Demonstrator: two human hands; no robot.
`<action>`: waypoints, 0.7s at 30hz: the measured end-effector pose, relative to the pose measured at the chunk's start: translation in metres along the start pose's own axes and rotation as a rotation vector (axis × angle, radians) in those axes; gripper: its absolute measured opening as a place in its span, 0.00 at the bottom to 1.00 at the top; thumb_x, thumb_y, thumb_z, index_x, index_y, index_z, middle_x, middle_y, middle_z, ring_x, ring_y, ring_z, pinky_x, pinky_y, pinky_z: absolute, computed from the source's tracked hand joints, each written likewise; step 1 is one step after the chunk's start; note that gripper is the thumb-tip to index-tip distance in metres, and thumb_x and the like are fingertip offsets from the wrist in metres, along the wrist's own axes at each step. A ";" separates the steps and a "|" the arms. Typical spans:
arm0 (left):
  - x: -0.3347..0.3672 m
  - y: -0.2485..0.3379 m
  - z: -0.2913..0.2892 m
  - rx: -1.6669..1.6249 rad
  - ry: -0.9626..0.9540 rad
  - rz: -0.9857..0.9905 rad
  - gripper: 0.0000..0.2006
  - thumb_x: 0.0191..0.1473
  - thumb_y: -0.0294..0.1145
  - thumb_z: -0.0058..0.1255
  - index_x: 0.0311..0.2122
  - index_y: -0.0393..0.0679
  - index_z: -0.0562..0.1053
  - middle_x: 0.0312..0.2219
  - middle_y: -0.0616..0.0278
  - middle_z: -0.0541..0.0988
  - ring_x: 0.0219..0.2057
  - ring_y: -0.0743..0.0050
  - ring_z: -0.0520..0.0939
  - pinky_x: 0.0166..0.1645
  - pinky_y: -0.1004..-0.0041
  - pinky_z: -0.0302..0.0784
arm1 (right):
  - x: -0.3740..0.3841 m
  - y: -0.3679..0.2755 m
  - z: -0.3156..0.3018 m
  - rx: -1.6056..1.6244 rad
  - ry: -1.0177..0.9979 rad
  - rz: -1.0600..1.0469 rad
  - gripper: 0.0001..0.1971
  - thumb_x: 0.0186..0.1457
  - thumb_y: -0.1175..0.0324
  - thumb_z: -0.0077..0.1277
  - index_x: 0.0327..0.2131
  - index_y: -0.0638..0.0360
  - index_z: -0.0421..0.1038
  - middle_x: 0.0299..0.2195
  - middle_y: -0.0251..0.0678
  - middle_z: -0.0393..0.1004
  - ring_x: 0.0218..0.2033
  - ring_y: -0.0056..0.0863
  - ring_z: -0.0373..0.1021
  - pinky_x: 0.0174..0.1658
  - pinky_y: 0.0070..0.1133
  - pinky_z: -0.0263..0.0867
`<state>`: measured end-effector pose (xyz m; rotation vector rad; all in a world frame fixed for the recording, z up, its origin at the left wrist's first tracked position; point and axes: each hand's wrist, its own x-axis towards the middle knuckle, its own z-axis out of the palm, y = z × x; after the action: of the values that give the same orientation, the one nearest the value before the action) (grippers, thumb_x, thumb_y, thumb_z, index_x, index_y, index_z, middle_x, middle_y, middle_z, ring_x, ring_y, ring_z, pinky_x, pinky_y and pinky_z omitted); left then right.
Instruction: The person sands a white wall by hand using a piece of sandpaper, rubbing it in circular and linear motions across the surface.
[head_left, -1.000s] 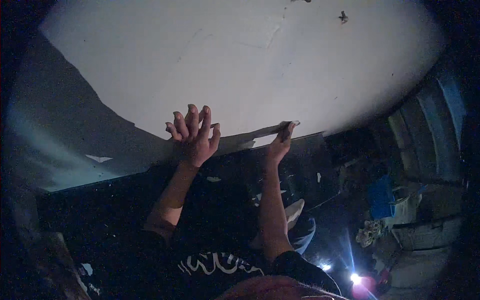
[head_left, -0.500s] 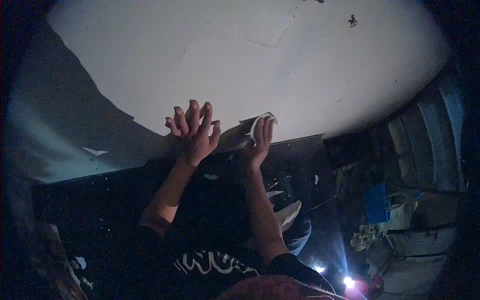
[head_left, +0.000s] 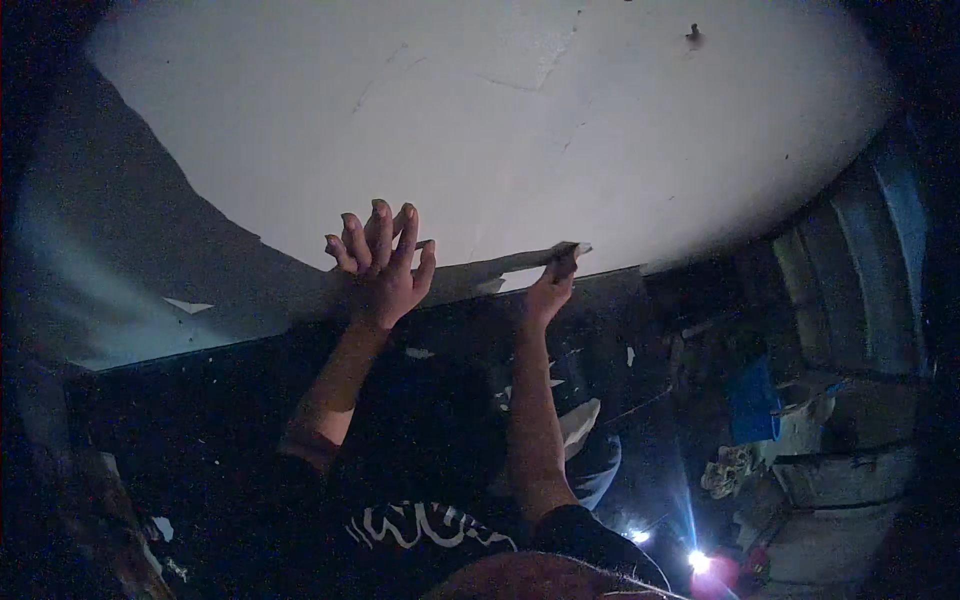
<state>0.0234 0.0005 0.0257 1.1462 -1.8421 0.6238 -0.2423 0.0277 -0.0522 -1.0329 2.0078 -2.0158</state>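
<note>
A broad white sheet-like layer [head_left: 480, 130] covers most of the upper picture, with a ragged edge on its left. Beyond that edge lies a bare dark grey surface [head_left: 130, 240]. My left hand [head_left: 385, 280] rests against the white layer near its lower edge, fingers spread. Farther right, my right hand [head_left: 552, 288] is closed at the lower edge, pinching a thin flap of the white layer [head_left: 584, 248]. A dark strip reaches from between the hands to the right fingertips, with a white scrap [head_left: 522, 278] below it. The flap is mostly hidden by my fingers.
A small white scrap [head_left: 188, 305] clings to the grey surface at left. At lower right are a blue bucket [head_left: 753, 402], a crumpled patterned cloth [head_left: 728, 470] and a bright lamp [head_left: 699, 562]. White fragments lie on the dark floor.
My right hand has shifted right along the lower edge, its fingers now bent into a pinch. The dark strip reaches farther right. My left hand has hardly moved.
</note>
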 end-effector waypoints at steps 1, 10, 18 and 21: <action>0.000 0.000 0.000 -0.002 -0.002 -0.005 0.39 0.57 0.52 0.51 0.69 0.48 0.53 0.69 0.42 0.42 0.68 0.25 0.32 0.63 0.32 0.19 | 0.004 0.013 -0.002 0.009 -0.006 0.052 0.22 0.63 0.77 0.41 0.60 0.70 0.60 0.61 0.49 0.63 0.62 0.39 0.60 0.64 0.32 0.56; -0.001 0.000 -0.001 0.013 -0.027 -0.014 0.38 0.57 0.53 0.51 0.69 0.51 0.54 0.69 0.43 0.41 0.68 0.27 0.32 0.64 0.31 0.22 | -0.002 0.013 0.006 0.310 0.136 0.300 0.15 0.60 0.73 0.48 0.50 0.65 0.70 0.47 0.40 0.73 0.47 0.34 0.72 0.49 0.30 0.68; 0.000 0.001 0.000 0.013 0.005 -0.009 0.37 0.57 0.52 0.51 0.68 0.50 0.55 0.69 0.44 0.43 0.68 0.28 0.34 0.64 0.31 0.22 | -0.050 -0.072 0.019 -0.138 -0.143 -0.472 0.24 0.63 0.73 0.42 0.62 0.62 0.61 0.65 0.52 0.55 0.68 0.48 0.50 0.67 0.39 0.49; 0.002 0.002 -0.001 0.013 0.018 -0.014 0.37 0.57 0.53 0.51 0.68 0.50 0.56 0.69 0.43 0.44 0.68 0.27 0.34 0.64 0.31 0.23 | -0.058 -0.079 0.021 -0.219 -0.233 -0.642 0.24 0.59 0.75 0.44 0.60 0.60 0.65 0.65 0.51 0.56 0.67 0.55 0.50 0.66 0.43 0.50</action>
<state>0.0215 0.0011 0.0276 1.1576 -1.8155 0.6366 -0.1576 0.0500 -0.0036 -2.0687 1.9637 -1.8035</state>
